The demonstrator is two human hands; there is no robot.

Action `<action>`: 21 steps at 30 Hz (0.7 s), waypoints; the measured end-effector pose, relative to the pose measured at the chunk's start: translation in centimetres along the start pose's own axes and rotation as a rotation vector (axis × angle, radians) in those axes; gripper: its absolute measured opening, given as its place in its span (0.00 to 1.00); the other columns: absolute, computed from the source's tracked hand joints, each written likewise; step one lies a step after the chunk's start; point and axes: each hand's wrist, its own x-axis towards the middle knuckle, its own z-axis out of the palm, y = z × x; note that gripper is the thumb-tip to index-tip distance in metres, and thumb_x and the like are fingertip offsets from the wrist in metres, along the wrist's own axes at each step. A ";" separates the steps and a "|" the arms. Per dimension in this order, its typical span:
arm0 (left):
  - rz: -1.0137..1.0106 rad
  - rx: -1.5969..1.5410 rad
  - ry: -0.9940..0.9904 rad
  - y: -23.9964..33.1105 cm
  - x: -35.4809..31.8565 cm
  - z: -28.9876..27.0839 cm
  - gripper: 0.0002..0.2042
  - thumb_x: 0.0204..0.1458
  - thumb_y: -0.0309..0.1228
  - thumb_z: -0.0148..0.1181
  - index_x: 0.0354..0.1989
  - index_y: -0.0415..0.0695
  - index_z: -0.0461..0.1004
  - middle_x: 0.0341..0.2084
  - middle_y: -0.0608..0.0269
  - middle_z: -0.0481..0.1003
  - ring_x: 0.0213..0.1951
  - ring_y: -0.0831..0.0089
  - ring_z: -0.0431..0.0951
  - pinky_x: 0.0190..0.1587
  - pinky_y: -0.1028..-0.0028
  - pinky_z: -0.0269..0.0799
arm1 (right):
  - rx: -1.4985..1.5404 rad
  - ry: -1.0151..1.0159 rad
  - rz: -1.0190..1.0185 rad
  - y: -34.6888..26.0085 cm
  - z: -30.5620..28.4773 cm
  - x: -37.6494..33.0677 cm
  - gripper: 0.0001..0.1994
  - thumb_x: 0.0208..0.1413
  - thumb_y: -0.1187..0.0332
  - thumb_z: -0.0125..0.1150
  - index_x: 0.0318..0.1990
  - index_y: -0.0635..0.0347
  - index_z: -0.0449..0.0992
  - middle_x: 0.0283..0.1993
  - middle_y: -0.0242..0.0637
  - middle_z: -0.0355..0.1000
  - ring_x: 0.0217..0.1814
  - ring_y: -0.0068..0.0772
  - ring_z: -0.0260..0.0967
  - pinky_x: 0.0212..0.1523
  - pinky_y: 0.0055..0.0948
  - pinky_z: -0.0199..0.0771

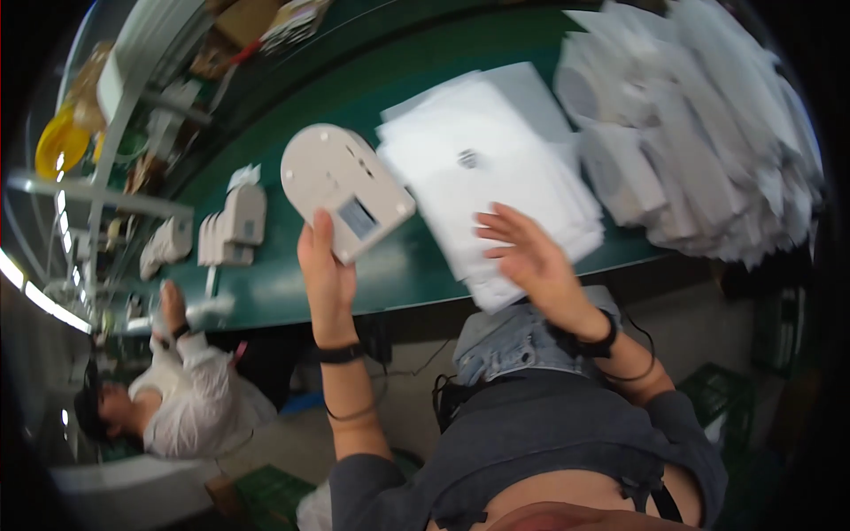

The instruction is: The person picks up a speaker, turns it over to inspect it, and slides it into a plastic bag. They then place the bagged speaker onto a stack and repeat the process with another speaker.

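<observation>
My left hand [329, 281] grips a beige plastic device [320, 177] by its lower edge, thumb on top. The device has one rounded end and one squared end. Its underside faces up, showing small round feet, slots and a grey-blue label. Just right of it lies a stack of flat white bags or sheets [460, 115], with a small dark printed mark on the top one. Over the stack's near part is my right hand [542, 270], open, fingers spread and holding nothing. I cannot tell whether its fingertips touch the top sheet.
On the green table [274, 283], more beige devices [232, 226] stand in rows at the left. A tall heap of whitish wrapped items [646, 150] fills the right side. A co-worker [199, 389] sits at the left. Green crates [717, 394] are on the floor; a metal frame [111, 142] rises far left.
</observation>
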 end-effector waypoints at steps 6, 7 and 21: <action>0.004 0.104 -0.186 -6.5 -6.2 6.8 0.26 0.55 0.42 0.50 0.55 0.35 0.56 0.50 0.55 0.64 0.49 0.68 0.67 0.52 0.71 0.62 | 0.133 0.070 0.113 -0.5 -1.1 -0.4 0.36 0.47 0.71 0.63 0.62 0.65 0.49 0.59 0.42 0.57 0.59 0.29 0.55 0.57 0.29 0.57; 0.054 0.115 -0.135 -7.1 -6.4 6.9 0.26 0.56 0.45 0.46 0.54 0.36 0.57 0.49 0.55 0.64 0.48 0.68 0.67 0.51 0.71 0.63 | 0.158 0.054 0.269 -1.1 -1.5 -0.7 0.37 0.45 0.73 0.65 0.62 0.66 0.49 0.59 0.41 0.56 0.58 0.27 0.55 0.56 0.28 0.57; 0.011 0.029 -0.008 -6.5 -5.8 8.9 0.30 0.56 0.53 0.38 0.57 0.40 0.52 0.49 0.54 0.63 0.48 0.66 0.67 0.50 0.70 0.64 | -0.092 -0.024 0.124 -1.2 -1.4 -2.1 0.33 0.43 0.74 0.65 0.59 0.64 0.56 0.55 0.40 0.61 0.54 0.27 0.61 0.53 0.27 0.63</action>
